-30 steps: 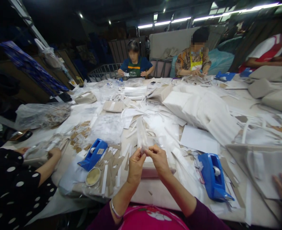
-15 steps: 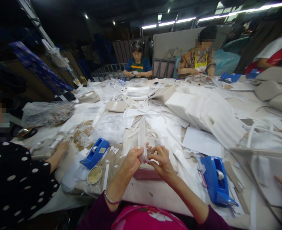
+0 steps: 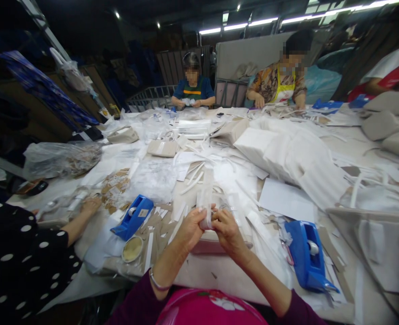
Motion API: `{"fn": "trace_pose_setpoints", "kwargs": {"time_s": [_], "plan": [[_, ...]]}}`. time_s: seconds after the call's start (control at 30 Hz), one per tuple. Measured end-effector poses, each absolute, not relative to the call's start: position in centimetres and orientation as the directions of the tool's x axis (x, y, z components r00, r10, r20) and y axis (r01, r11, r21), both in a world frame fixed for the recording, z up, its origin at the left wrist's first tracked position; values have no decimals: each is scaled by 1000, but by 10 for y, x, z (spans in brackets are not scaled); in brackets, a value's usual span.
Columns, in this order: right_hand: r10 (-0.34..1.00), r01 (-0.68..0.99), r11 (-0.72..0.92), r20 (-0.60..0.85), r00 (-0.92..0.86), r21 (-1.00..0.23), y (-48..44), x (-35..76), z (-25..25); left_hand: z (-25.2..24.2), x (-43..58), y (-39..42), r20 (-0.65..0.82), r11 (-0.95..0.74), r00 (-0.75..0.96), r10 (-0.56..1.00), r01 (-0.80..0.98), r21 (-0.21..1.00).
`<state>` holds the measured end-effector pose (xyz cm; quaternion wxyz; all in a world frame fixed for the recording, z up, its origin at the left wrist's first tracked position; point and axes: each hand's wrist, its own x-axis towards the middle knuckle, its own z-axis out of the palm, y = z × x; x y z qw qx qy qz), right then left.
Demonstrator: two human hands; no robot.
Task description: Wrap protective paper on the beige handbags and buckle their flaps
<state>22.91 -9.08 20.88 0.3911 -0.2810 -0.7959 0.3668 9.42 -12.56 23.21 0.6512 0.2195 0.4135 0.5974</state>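
Note:
Above a pale handbag (image 3: 208, 247) at the table's near edge, both my hands work close together. My left hand (image 3: 191, 229) is closed on a whitish translucent strip (image 3: 205, 192), which rises from the fingers and looks wound into a loop at its lower end. Fingers pinched, my right hand (image 3: 229, 231) grips the same strip at the right side of the loop. What lies inside the loop is hidden by the fingers. The bag's top is partly covered by my hands and forearms.
Blue tape dispensers (image 3: 133, 217) stand on both sides, the larger one (image 3: 309, 255) at right. A round tin (image 3: 132, 249) sits at left. White wrapping sheets (image 3: 287, 153) spread across the table (image 3: 219, 271). Co-workers sit opposite; another's arm (image 3: 80, 221) reaches in from the left.
My right hand's fingers have drawn in from a spread pose to a tight pinch beside the loop. The strip's upper part has shifted slightly right.

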Motion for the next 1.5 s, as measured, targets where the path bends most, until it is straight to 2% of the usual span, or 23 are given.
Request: {"fn": "trace_pose_setpoints", "kwargs": {"time_s": [0.1, 0.17, 0.2, 0.23, 0.33, 0.4, 0.47, 0.53, 0.6, 0.63, 0.73, 0.8, 0.87, 0.97, 1.0, 1.03, 1.17, 1.23, 1.37, 1.43, 1.5], "plan": [[856, 238, 306, 156, -494, -922, -90, 226, 213, 222, 105, -126, -227, 96, -225, 948, -479, 873], [877, 236, 116, -12, -481, -965, -88, 221, 214, 219, 110, -125, -215, 83, -270, 939, -428, 900], [880, 217, 95, -19, -475, -972, -88, 220, 213, 220, 110, -123, -224, 89, -270, 937, -434, 896], [883, 188, 137, 33, -469, -973, -87, 218, 211, 221, 108, -121, -244, 104, -254, 936, -461, 881], [819, 105, 424, 331, -469, -900, -86, 216, 205, 228, 96, -113, -305, 185, -132, 943, -554, 812], [790, 109, 489, 386, -477, -866, -84, 216, 202, 228, 91, -109, -304, 200, -104, 947, -550, 811], [843, 164, 358, 242, -481, -919, -82, 214, 201, 222, 92, -109, -264, 154, -189, 946, -457, 876], [872, 188, 119, 12, -489, -975, -79, 210, 201, 215, 96, -111, -227, 113, -298, 927, -357, 927], [865, 160, -13, -91, -493, -987, -76, 207, 198, 210, 100, -110, -249, 122, -340, 907, -354, 927], [872, 136, 12, -56, -487, -991, -75, 206, 196, 209, 100, -108, -273, 133, -337, 901, -384, 914], [846, 93, 304, 225, -483, -948, -73, 206, 187, 211, 92, -99, -354, 223, -198, 914, -483, 847], [812, 97, 418, 324, -485, -903, -72, 207, 182, 210, 87, -94, -365, 264, -111, 924, -506, 821], [859, 151, 340, 241, -451, -928, -72, 207, 179, 205, 85, -92, -346, 245, -136, 928, -474, 845], [911, 210, 2, -85, -404, -978, -69, 204, 179, 195, 89, -91, -297, 186, -256, 920, -381, 906], [909, 202, -54, -132, -395, -978, -68, 203, 178, 192, 89, -90, -305, 190, -263, 915, -384, 903], [912, 181, -45, -114, -394, -982, -68, 202, 177, 191, 88, -88, -329, 208, -247, 911, -413, 887], [880, 115, 288, 215, -423, -951, -67, 200, 171, 193, 78, -79, -435, 349, -78, 897, -482, 804], [890, 149, 261, 178, -419, -954, -66, 198, 168, 193, 75, -77, -405, 330, -112, 907, -408, 851], [896, 129, -110, -154, -416, -986, -61, 192, 165, 185, 83, -81, -264, 209, -287, 921, -206, 956], [894, 110, -101, -139, -426, -989, -59, 193, 164, 182, 85, -82, -305, 243, -269, 914, -240, 940], [899, 127, 84, 21, -438, -988, -59, 197, 161, 181, 84, -80, -393, 313, -177, 902, -358, 880]]}}
